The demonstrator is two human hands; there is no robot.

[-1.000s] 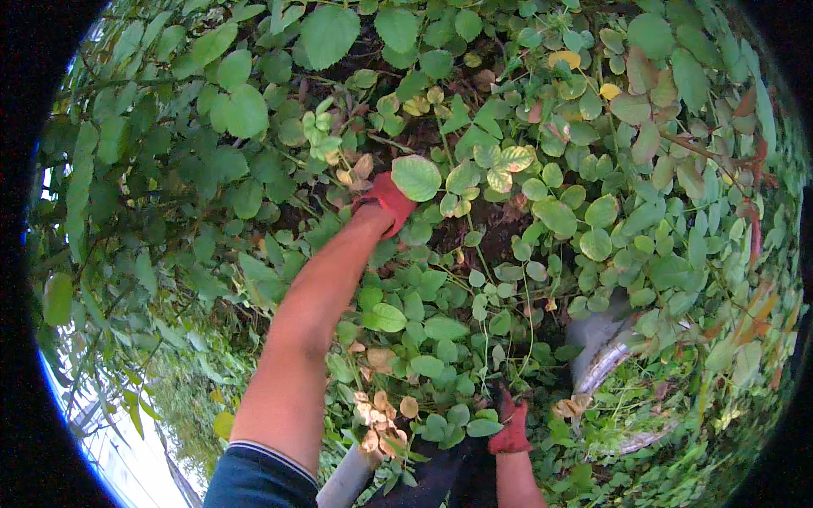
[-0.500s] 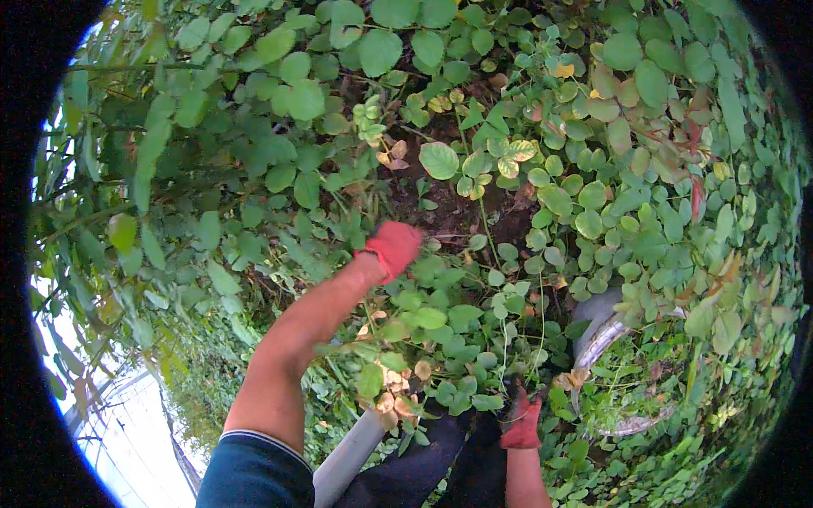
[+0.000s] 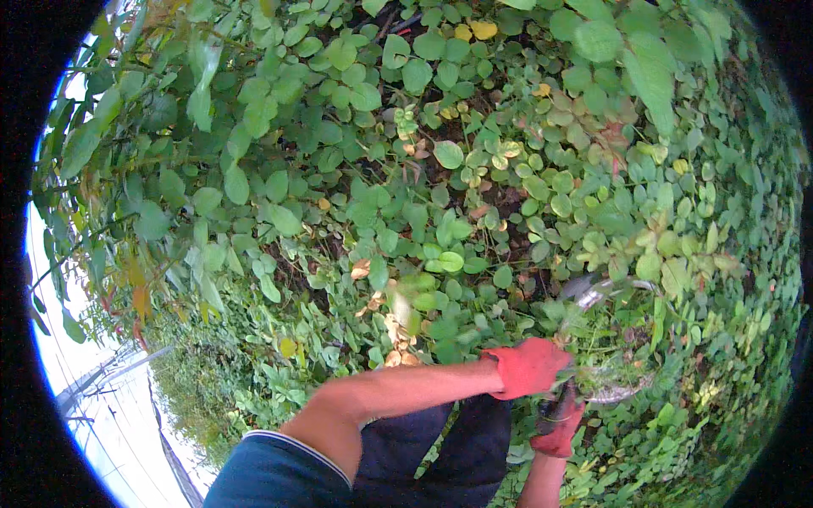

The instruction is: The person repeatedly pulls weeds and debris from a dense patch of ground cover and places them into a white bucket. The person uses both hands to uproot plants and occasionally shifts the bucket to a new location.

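Note:
My left hand (image 3: 532,368), in a red glove, reaches across to the right and rests at the left edge of a round, pale-rimmed container (image 3: 586,298). Its fingers look curled, but their tips and anything in them are hidden. Just below it is my right hand (image 3: 561,427), in a red glove with a dark palm side. The right fingers point up and bend in close under the left hand; what they hold cannot be made out. Loose green weeds (image 3: 622,339) fill the container, beside both hands.
Dense leafy bushes (image 3: 339,152) surround me, with yellowed leaves and patches of dark soil between stems. Dry brown leaves (image 3: 398,330) hang near my left forearm. My dark-trousered legs (image 3: 457,449) are below. Bright sky and overhead wires (image 3: 102,415) show at lower left.
My left hand has moved from the bare soil patch down and right to the container, beside my right hand. My right hand has shifted slightly right. The view has shifted too.

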